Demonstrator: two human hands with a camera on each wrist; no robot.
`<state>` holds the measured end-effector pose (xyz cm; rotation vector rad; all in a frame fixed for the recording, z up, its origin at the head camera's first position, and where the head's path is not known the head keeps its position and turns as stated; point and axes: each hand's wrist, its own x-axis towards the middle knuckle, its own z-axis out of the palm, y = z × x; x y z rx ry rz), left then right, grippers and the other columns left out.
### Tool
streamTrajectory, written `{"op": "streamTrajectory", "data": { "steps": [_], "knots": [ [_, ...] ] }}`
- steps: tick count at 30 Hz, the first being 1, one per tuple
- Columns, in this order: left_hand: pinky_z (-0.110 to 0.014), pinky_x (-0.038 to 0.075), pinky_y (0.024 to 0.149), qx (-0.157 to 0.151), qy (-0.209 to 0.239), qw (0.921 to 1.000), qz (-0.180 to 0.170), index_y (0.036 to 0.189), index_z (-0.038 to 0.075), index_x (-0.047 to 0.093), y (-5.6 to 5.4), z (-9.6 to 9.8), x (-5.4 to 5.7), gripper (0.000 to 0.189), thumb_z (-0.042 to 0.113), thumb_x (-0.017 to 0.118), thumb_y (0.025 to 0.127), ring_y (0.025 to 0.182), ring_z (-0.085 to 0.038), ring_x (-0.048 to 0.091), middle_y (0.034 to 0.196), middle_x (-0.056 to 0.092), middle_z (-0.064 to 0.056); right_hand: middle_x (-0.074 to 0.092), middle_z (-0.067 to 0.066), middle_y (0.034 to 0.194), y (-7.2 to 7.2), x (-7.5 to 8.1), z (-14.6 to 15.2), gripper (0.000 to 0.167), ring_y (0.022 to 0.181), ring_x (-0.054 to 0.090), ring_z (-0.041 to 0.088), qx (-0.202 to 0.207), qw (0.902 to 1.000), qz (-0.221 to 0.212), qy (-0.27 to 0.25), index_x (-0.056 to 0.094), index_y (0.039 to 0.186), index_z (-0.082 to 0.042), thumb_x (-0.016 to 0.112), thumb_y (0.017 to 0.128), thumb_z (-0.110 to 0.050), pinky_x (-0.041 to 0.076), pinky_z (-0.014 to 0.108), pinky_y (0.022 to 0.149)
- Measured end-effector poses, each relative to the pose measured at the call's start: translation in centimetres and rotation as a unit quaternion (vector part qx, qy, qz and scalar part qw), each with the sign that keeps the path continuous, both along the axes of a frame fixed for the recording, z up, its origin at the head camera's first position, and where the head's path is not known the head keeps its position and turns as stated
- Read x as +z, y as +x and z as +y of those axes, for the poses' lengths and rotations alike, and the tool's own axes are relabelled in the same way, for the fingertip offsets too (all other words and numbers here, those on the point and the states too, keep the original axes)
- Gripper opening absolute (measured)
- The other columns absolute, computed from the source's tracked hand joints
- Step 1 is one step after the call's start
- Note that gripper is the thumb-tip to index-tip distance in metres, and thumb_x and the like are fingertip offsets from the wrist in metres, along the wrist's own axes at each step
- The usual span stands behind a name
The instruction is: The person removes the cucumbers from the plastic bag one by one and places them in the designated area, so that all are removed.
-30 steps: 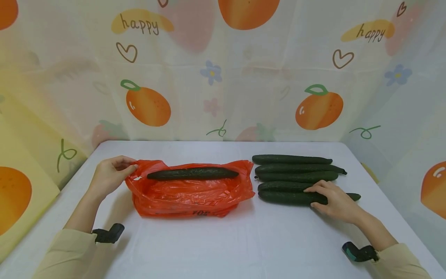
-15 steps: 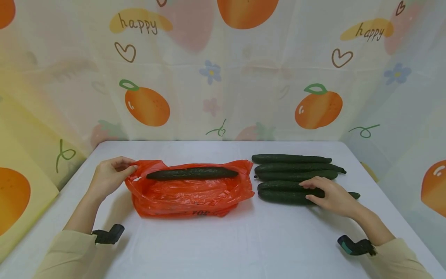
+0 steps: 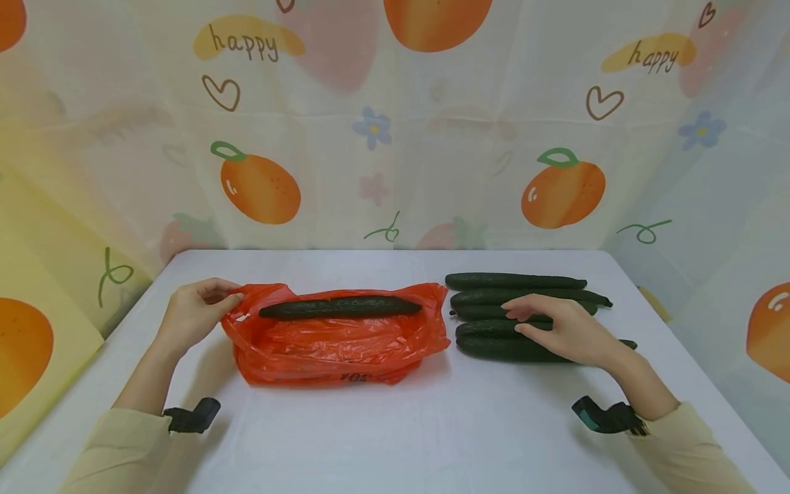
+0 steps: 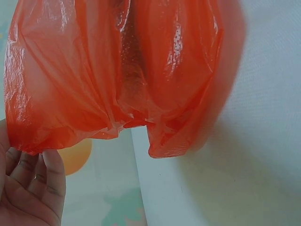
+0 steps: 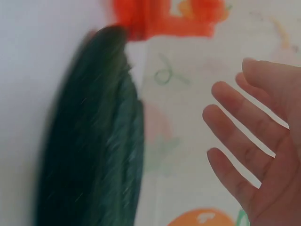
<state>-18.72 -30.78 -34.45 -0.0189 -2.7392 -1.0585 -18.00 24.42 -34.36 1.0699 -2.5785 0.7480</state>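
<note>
With thumb and fingers, my left hand [image 3: 199, 312] pinches the upper left corner of a red plastic bag [image 3: 345, 343]. The bag lies spread on its side with its mouth facing up, and one dark green cucumber [image 3: 341, 307] rests along its far part. In the left wrist view the bag [image 4: 56, 84] hangs from the fingertips. Over the cucumbers [image 3: 515, 280] on the right hovers my right hand [image 3: 564, 329], its fingers spread and holding nothing. In the right wrist view a blurred cucumber [image 5: 89, 127] stands apart from the fingers.
Several cucumbers lie side by side right of the bag, pointing left to right. A white cloth covers the table [image 3: 370, 439]. Behind it hangs a curtain [image 3: 432, 171] printed with oranges and hearts. Each wrist wears a black camera strap [image 3: 193, 415].
My right hand has lifted off the nearest cucumber and moved left and away from me over the row. The left hand, bag and cucumbers stay where they were.
</note>
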Motion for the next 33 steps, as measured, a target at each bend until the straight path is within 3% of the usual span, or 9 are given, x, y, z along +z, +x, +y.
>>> {"op": "streamTrajectory", "data": {
  "steps": [10,17,24,33],
  "knots": [
    [-0.012,0.048,0.061,0.001,0.003,1.0,0.001,0.104,0.003,0.066,0.0,-0.2,-0.1,0.032,0.031,0.06,0.089,0.072,0.009,0.054,0.097,0.068,-0.019,0.066,-0.009,0.101,-0.3,2.8,-4.7,0.037,0.088,0.061,0.005,0.058,0.9981,-0.013,-0.013,0.061,0.114,-0.019,0.069,0.08,-0.007,0.05,0.025,0.077],
    [-0.012,0.048,0.062,0.008,-0.003,1.0,0.005,0.102,0.005,0.066,0.1,-0.2,-0.2,0.029,0.03,0.06,0.089,0.072,0.007,0.054,0.096,0.068,-0.016,0.066,-0.007,0.101,-1.1,4.7,-8.2,0.03,0.09,0.061,0.005,0.097,0.9938,-0.055,0.004,0.062,0.114,-0.013,0.067,0.083,-0.013,0.052,0.025,0.077],
    [-0.012,0.048,0.061,0.002,0.001,1.0,0.005,0.103,0.004,0.066,0.1,-0.2,-0.4,0.03,0.03,0.06,0.088,0.071,0.008,0.054,0.095,0.068,-0.018,0.065,-0.011,0.102,-2.1,6.0,-11.6,0.028,0.093,0.06,0.003,0.125,0.9891,-0.076,0.015,0.061,0.114,-0.018,0.064,0.086,-0.017,0.051,0.025,0.074],
    [-0.014,0.049,0.062,0.004,0.0,1.0,0.003,0.101,0.006,0.066,-0.1,-0.2,-0.5,0.028,0.03,0.06,0.089,0.072,0.006,0.055,0.095,0.068,-0.015,0.064,-0.005,0.108,-2.9,7.0,-16.1,0.03,0.099,0.06,0.011,0.17,0.9796,-0.092,0.054,0.06,0.117,-0.016,0.063,0.088,-0.019,0.049,0.027,0.086]
  ]
}}
